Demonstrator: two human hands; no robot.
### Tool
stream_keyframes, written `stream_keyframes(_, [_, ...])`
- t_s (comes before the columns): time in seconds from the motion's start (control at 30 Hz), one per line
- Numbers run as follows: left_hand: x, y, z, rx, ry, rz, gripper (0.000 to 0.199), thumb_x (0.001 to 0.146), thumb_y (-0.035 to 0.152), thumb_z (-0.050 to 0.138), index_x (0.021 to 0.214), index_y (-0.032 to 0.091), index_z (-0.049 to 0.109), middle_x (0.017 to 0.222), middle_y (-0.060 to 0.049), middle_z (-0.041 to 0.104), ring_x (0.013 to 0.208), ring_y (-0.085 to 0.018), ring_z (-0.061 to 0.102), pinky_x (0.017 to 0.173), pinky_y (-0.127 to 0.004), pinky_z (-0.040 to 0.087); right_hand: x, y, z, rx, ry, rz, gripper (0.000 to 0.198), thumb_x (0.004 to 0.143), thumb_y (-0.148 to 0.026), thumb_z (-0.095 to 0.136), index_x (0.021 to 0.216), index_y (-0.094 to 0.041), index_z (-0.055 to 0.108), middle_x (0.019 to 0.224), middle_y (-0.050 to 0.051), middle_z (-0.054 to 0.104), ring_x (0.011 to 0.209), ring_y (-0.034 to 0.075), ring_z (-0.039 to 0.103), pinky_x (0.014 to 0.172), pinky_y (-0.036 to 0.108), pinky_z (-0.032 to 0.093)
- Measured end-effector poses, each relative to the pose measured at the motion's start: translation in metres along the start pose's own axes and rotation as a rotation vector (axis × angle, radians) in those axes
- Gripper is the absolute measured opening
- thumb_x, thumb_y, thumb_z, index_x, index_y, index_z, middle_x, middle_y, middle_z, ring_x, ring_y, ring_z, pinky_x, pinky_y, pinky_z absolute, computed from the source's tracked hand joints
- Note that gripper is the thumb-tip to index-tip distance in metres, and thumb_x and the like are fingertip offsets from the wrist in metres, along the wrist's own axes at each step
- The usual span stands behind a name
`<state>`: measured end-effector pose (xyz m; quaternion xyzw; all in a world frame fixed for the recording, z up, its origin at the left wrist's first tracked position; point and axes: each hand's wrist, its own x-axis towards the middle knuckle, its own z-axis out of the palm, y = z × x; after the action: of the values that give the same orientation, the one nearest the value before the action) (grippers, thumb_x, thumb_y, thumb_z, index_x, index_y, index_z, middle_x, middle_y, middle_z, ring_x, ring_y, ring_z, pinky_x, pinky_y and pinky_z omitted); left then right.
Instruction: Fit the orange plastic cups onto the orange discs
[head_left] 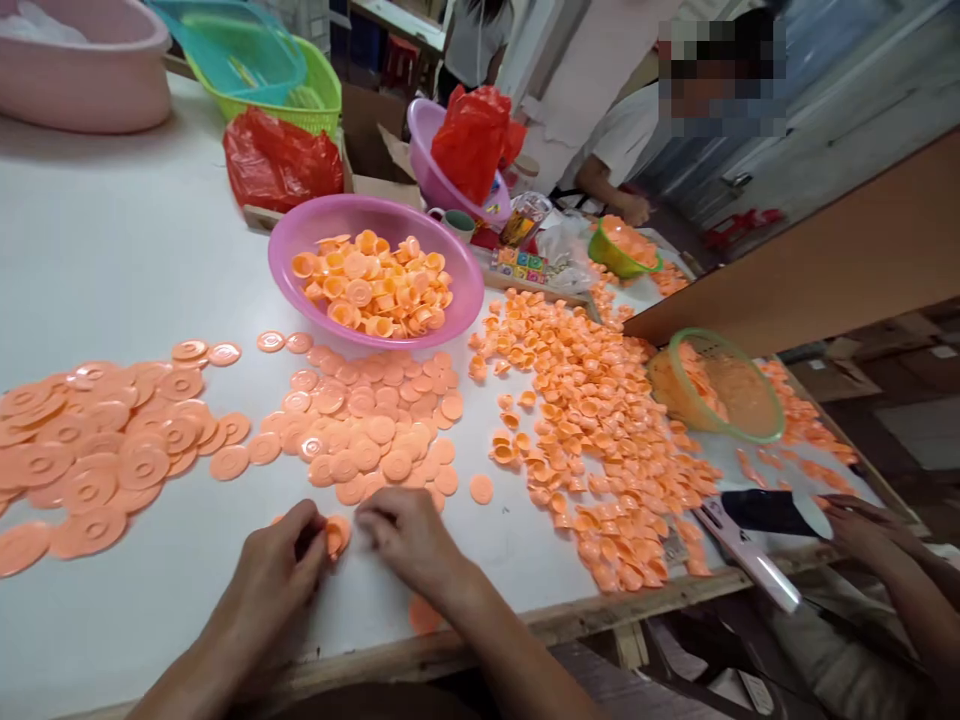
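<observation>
My left hand [281, 560] is closed, its thumb and fingers pinching a small orange plastic piece [337, 537] just above the white table [517, 560]. Close by on the right, my right hand [416, 540] has its fingers curled together at the near edge of a spread of small orange discs [367, 430]; anything in its fingertips is hidden. Larger ringed orange discs [97, 440] lie heaped to the left. On the right spreads a big pile of small orange cup-shaped pieces [592, 410]. An orange disc [424, 615] lies partly under my right forearm.
A pink-purple basin [289, 255] holding assembled-looking orange pieces stands behind the discs. At right are a green-rimmed basket [664, 385], a phone [772, 512], a white-pink device [750, 555] and another person's hands [862, 525]. Red bags [281, 165] and baskets stand behind; another person sits across.
</observation>
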<state>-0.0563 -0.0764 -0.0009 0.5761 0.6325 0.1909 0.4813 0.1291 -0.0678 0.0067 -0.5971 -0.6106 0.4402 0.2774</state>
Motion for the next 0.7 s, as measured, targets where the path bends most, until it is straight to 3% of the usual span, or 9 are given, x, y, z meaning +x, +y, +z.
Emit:
stream_keyframes(0.07, [0.007, 0.016, -0.012, -0.1, -0.012, -0.062, 0.025, 0.081, 0.047, 0.053, 0.075, 0.023, 0.055, 0.047, 0.006, 0.056, 0.041, -0.013, 0.053, 0.044, -0.023, 0.042, 0.008, 0.014, -0.048, -0.085, 0.266, -0.007, 0.017, 0.086, -0.02, 0.053, 0.081, -0.021, 0.069, 0.082, 0.003, 0.072, 0.077, 0.018, 0.065, 0.07, 0.027, 0.048])
stream_keyframes(0.17, [0.041, 0.064, -0.04, -0.123, 0.096, -0.003, 0.023, 0.078, 0.043, 0.062, 0.081, 0.021, 0.062, 0.054, 0.004, 0.063, 0.046, -0.012, 0.059, 0.048, -0.022, 0.047, 0.024, 0.045, -0.122, -0.425, 0.643, 0.104, 0.018, 0.085, -0.021, 0.052, 0.089, -0.018, 0.069, 0.093, 0.009, 0.07, 0.085, 0.022, 0.063, 0.078, 0.034, 0.047])
stream_keyframes(0.27, [0.095, 0.123, -0.067, -0.212, 0.302, 0.156, 0.016, 0.076, 0.03, 0.068, 0.085, 0.017, 0.064, 0.063, 0.002, 0.065, 0.053, -0.011, 0.062, 0.053, -0.023, 0.053, 0.042, 0.075, -0.166, -0.627, 0.598, 0.239, 0.015, 0.075, -0.02, 0.06, 0.087, -0.017, 0.069, 0.092, 0.01, 0.068, 0.083, 0.023, 0.061, 0.078, 0.035, 0.047])
stream_keyframes(0.33, [0.124, 0.15, -0.079, -0.312, 0.368, 0.245, 0.026, 0.077, 0.028, 0.069, 0.099, 0.016, 0.062, 0.068, 0.001, 0.065, 0.054, -0.013, 0.064, 0.053, -0.026, 0.055, 0.049, 0.088, -0.176, -0.638, 0.563, 0.261, 0.011, 0.072, -0.02, 0.061, 0.08, -0.018, 0.068, 0.083, 0.008, 0.069, 0.079, 0.023, 0.061, 0.076, 0.035, 0.047])
stream_keyframes(0.4, [0.132, 0.156, -0.087, -0.263, 0.375, 0.296, 0.031, 0.077, 0.029, 0.069, 0.104, 0.016, 0.062, 0.074, -0.001, 0.067, 0.055, -0.013, 0.064, 0.052, -0.027, 0.054, 0.05, 0.093, -0.175, -0.606, 0.615, 0.25, 0.009, 0.072, -0.021, 0.059, 0.073, -0.018, 0.068, 0.076, 0.007, 0.069, 0.076, 0.023, 0.062, 0.077, 0.036, 0.047])
stream_keyframes(0.47, [0.117, 0.139, -0.089, -0.041, 0.299, 0.294, 0.02, 0.078, 0.03, 0.067, 0.093, 0.018, 0.066, 0.073, -0.001, 0.067, 0.056, -0.012, 0.063, 0.052, -0.025, 0.05, 0.042, 0.087, -0.165, -0.485, 0.695, 0.226, 0.01, 0.073, -0.024, 0.06, 0.072, -0.018, 0.068, 0.074, 0.007, 0.07, 0.076, 0.023, 0.064, 0.077, 0.037, 0.048])
stream_keyframes(0.53, [0.085, 0.099, -0.086, 0.218, 0.167, 0.26, 0.013, 0.08, 0.031, 0.063, 0.078, 0.019, 0.067, 0.067, 0.001, 0.065, 0.058, -0.013, 0.061, 0.055, -0.025, 0.047, 0.029, 0.071, -0.145, -0.243, 0.689, 0.211, 0.013, 0.073, -0.029, 0.063, 0.076, -0.018, 0.069, 0.074, 0.006, 0.071, 0.069, 0.022, 0.065, 0.07, 0.034, 0.051])
stream_keyframes(0.6, [0.048, 0.048, -0.079, 0.357, 0.062, 0.229, 0.016, 0.082, 0.034, 0.059, 0.081, 0.021, 0.069, 0.068, 0.002, 0.065, 0.062, -0.014, 0.061, 0.057, -0.026, 0.046, 0.015, 0.047, -0.112, 0.02, 0.54, 0.22, 0.016, 0.074, -0.034, 0.064, 0.077, -0.018, 0.067, 0.068, 0.003, 0.069, 0.057, 0.018, 0.063, 0.057, 0.03, 0.051])
stream_keyframes(0.7, [0.009, -0.022, -0.062, 0.352, 0.025, 0.228, 0.032, 0.08, 0.033, 0.063, 0.11, 0.024, 0.068, 0.092, -0.002, 0.068, 0.071, -0.016, 0.063, 0.062, -0.027, 0.05, 0.002, 0.01, -0.045, 0.268, 0.201, 0.258, 0.014, 0.077, -0.033, 0.063, 0.076, -0.02, 0.061, 0.058, -0.003, 0.061, 0.044, 0.013, 0.055, 0.042, 0.024, 0.044])
